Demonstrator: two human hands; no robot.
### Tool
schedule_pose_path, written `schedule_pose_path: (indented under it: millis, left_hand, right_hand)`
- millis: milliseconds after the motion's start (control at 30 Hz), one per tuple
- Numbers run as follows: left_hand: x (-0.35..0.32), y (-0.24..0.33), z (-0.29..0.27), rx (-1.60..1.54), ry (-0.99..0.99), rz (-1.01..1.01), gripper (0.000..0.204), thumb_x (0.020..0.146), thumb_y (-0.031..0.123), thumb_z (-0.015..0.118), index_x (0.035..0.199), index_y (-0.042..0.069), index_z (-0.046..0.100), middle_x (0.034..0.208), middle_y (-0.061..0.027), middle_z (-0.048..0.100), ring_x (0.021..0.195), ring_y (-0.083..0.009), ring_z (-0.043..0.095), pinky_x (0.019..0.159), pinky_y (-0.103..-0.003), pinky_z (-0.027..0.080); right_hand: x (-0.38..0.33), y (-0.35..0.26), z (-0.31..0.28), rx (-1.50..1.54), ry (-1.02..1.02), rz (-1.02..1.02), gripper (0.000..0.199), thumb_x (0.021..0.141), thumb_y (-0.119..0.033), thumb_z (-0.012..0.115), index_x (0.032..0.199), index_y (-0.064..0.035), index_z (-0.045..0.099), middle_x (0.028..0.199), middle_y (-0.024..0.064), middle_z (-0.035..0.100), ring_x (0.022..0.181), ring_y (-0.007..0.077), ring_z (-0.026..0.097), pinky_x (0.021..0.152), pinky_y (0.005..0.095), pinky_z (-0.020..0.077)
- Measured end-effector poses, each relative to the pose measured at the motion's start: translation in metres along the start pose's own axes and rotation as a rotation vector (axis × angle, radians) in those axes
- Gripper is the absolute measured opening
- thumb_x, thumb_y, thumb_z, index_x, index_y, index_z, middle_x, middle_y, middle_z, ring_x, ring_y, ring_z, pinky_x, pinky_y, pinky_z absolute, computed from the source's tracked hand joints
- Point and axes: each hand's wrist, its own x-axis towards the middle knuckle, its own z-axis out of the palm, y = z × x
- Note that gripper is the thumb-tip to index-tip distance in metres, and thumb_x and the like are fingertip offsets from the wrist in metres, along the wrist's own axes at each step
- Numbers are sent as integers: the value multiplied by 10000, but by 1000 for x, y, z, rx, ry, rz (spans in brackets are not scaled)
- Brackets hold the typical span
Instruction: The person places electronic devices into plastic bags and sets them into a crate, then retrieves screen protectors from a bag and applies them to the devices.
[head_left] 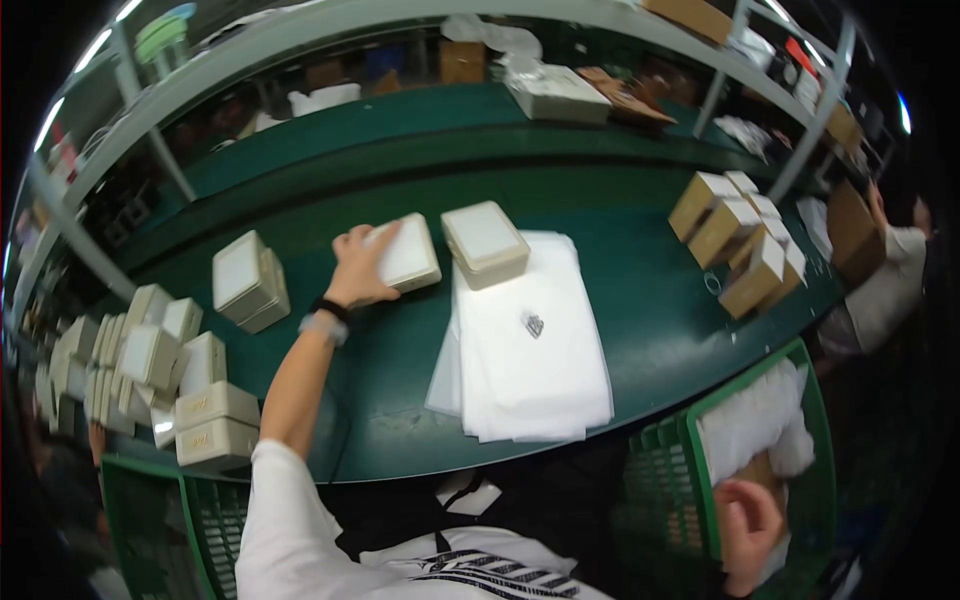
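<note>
At frame centre, a cream square box (405, 255) on the green bench (620, 300) is pressed under the left hand (358, 262), grip flat; the right hand (748, 525), lower right, is curled over a green crate (700, 470), its grip unclear. Many boxes remain stacked.

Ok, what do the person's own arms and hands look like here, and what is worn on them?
Both hands are bare, no gloves. The left hand has a black band and a pale grey wristband at the wrist, with a white sleeve pushed up near the elbow. Of the right hand, only the bare hand shows; no sleeve visible.
</note>
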Motion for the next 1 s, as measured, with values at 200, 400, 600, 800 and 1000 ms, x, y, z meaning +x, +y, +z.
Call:
schedule_pose_path:
  millis: [200, 400, 600, 800, 1000]
  left_hand:
    - [-90, 141, -70, -351, -153, 589, 924, 526, 261, 809, 1366, 176, 432, 1242, -201, 427, 1134, -423, 385, 973, -480, 377]
    - [-145, 183, -33, -816, -400, 584, 559, 720, 356, 727, 1178, 74, 576, 1110, -187, 524, 986, -323, 536, 893, -409, 425]
    - [-116, 218, 61, -105, -276, 590, 262, 758, 254, 672, 781, 7, 587, 840, -136, 579, 818, -292, 545, 642, -379, 423]
    - [-115, 237, 82, 100, -276, 639, 189, 743, 178, 677, 691, 5, 620, 762, -132, 586, 744, -282, 559, 610, -364, 438]
    - [-65, 224, 85, -366, -638, 313, 148, 695, 145, 736, 698, 13, 668, 665, -127, 641, 630, -258, 619, 596, -334, 485]
  right_hand:
    - [-10, 17, 188, 844, -198, 289, 768, 790, -331, 702, 1368, 27, 345, 1289, 191, 509, 1159, 266, 535, 974, 379, 432]
    - [-65, 56, 177, 842, -173, 686, 705, 762, -162, 674, 1353, 39, 346, 1312, 143, 484, 1202, 276, 491, 1010, 389, 401]
    - [-99, 110, 132, 994, 103, 613, 718, 728, -133, 652, 1360, 16, 346, 1312, 139, 481, 1210, 288, 480, 1029, 417, 389]
    - [-81, 119, 113, 1063, 298, 463, 710, 740, -168, 630, 1375, -27, 344, 1313, 127, 493, 1219, 309, 473, 1048, 455, 370]
    - [-46, 119, 126, 1301, 340, 433, 676, 783, -194, 616, 1382, -50, 339, 1323, 111, 487, 1216, 287, 479, 1022, 444, 394]
